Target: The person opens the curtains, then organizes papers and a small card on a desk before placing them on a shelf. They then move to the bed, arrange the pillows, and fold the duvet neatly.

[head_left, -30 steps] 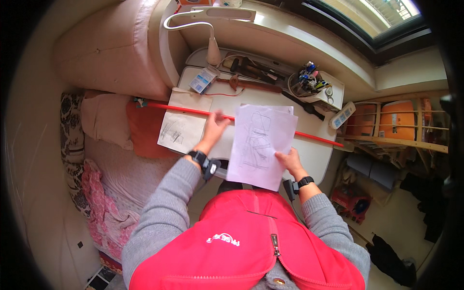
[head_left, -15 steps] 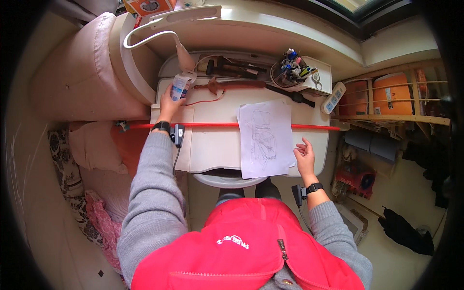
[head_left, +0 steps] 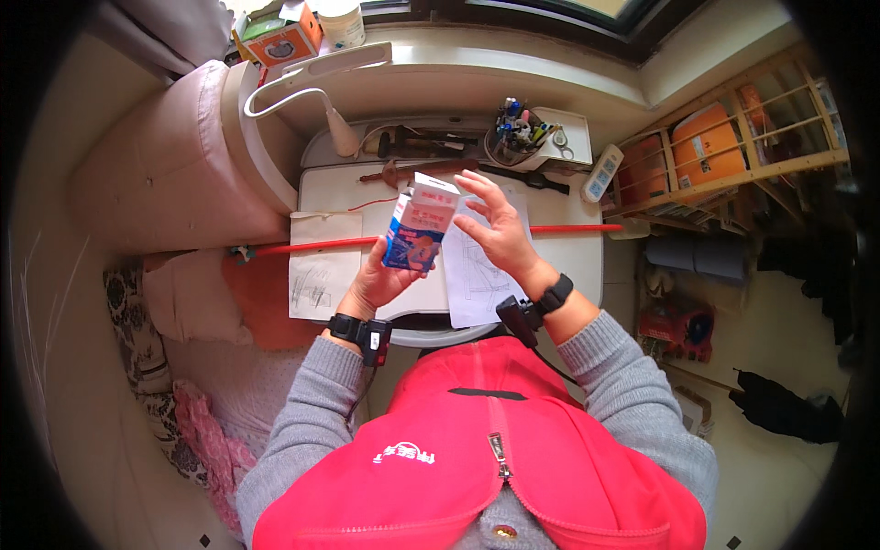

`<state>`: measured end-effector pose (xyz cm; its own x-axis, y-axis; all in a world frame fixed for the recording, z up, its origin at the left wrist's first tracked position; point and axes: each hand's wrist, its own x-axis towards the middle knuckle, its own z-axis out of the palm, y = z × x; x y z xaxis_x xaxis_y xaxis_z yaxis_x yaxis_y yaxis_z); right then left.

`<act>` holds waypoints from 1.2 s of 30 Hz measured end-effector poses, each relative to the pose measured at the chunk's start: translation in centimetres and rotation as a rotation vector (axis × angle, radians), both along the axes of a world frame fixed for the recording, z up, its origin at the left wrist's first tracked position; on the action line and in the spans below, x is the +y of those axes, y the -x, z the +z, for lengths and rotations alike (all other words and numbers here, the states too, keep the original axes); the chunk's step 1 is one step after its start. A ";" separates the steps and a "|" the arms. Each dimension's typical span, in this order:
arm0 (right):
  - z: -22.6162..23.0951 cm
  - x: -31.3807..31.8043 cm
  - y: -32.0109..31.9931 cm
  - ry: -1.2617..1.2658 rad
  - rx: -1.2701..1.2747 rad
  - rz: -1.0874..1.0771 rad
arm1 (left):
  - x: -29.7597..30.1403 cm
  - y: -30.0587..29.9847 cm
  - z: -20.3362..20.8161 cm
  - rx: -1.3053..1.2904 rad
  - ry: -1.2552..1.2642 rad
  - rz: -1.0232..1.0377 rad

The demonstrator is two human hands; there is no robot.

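A small blue and white carton point(head_left: 420, 229) is held upright, slightly tilted, above the desk in my left hand point(head_left: 378, 278). The fingers wrap round its lower left side, and the top end faces up. My right hand point(head_left: 500, 225) hovers just right of the carton's top, its fingers spread and apart from it. Beneath the hands lie a sheet of paper with a line drawing point(head_left: 477, 289) and a long red rod point(head_left: 568, 228) that crosses the desk from side to side. A second sketched sheet point(head_left: 323, 266) lies at the desk's left.
A white desk lamp point(head_left: 341, 136) stands at the back left. At the back right are a pen holder point(head_left: 515, 142) full of pens and a white power strip point(head_left: 602, 174). A brown strap-like item point(head_left: 417, 170) lies behind the carton, beside a wooden rack point(head_left: 674, 192).
My left hand has brought the carton from the back left to the middle, nearer me. My right hand has risen from the desk's right edge to beside the carton.
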<state>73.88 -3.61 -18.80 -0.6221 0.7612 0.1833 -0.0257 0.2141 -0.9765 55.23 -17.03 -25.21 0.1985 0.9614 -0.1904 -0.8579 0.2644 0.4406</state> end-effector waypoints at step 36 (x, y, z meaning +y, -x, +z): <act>3.6 -3.2 -6.4 -0.042 0.092 0.017 | 1.0 -2.3 3.5 0.586 -0.253 -0.023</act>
